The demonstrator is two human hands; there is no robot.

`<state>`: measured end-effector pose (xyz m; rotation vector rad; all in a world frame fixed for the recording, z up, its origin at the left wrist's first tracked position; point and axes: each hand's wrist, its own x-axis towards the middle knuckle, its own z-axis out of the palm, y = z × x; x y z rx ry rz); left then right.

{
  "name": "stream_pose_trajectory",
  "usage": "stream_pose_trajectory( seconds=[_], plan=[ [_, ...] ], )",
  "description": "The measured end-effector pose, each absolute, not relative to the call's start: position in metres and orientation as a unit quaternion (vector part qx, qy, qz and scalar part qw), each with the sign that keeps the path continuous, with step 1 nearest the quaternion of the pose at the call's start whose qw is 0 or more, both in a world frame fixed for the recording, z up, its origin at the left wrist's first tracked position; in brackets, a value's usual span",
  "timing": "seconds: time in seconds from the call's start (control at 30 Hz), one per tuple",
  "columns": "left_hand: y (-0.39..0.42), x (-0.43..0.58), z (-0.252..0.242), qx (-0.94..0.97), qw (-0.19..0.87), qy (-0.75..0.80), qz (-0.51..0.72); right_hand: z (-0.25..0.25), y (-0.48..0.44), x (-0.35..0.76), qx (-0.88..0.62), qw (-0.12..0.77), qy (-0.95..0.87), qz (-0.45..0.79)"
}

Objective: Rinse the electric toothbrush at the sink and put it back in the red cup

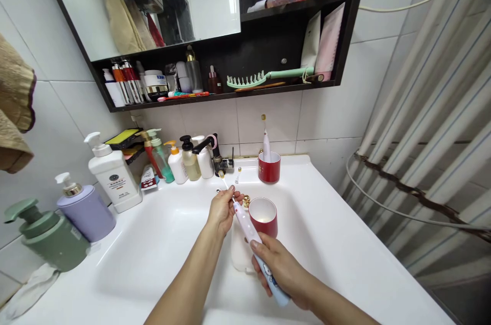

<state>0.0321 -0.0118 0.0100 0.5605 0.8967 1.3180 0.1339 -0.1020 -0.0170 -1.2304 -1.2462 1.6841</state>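
Observation:
An electric toothbrush (245, 222) with a pink-to-blue handle slants across the middle of the basin. My right hand (282, 266) is closed around its lower handle. Near the top, the fingers of my left hand (222, 210) pinch the neck of its brush head (221, 175), whose bristles point toward the faucet. Just beyond my right hand, a red cup (268, 225) with a white inside stands over the basin. Beneath the toothbrush lies a white tray-like piece (241, 256), partly covered by my hands. A small loose brush head (238, 175) is on the back ledge.
A second red cup (269, 170) holds another electric toothbrush (266, 143) at the back ledge. Beside the black faucet (219, 156) stand several pump bottles. More bottles line the left of the white sink (153, 243). A dark shelf (268, 48) hangs above.

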Motion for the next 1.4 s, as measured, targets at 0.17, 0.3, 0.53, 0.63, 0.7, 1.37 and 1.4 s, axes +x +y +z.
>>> stream_pose_trajectory(
  seconds=[0.17, 0.3, 0.53, 0.63, 0.7, 1.37, 1.4],
  plan=[
    [-0.016, 0.037, 0.009, 0.266, 0.667, 0.392, 0.574, -0.015, -0.103, 0.133, -0.463, 0.362, -0.466, 0.661],
    [-0.017, 0.039, 0.008, 0.273, 0.681, 0.372, 0.569, -0.014, -0.105, 0.132, -0.470, 0.375, -0.475, 0.643],
    [-0.018, 0.041, 0.006, 0.290, 0.701, 0.354, 0.547, -0.019, -0.103, 0.129, -0.494, 0.385, -0.489, 0.607],
    [-0.019, 0.043, 0.005, 0.299, 0.699, 0.355, 0.544, -0.022, -0.101, 0.128, -0.512, 0.390, -0.501, 0.578],
    [-0.020, 0.044, 0.005, 0.307, 0.694, 0.359, 0.543, -0.023, -0.101, 0.128, -0.517, 0.400, -0.508, 0.561],
    [-0.031, 0.051, 0.017, 0.394, 0.667, 0.361, 0.519, -0.012, -0.089, 0.131, -0.421, 0.463, -0.544, 0.558],
    [-0.031, 0.052, 0.019, 0.403, 0.659, 0.363, 0.521, -0.007, -0.083, 0.132, -0.434, 0.479, -0.567, 0.510]
  ],
)
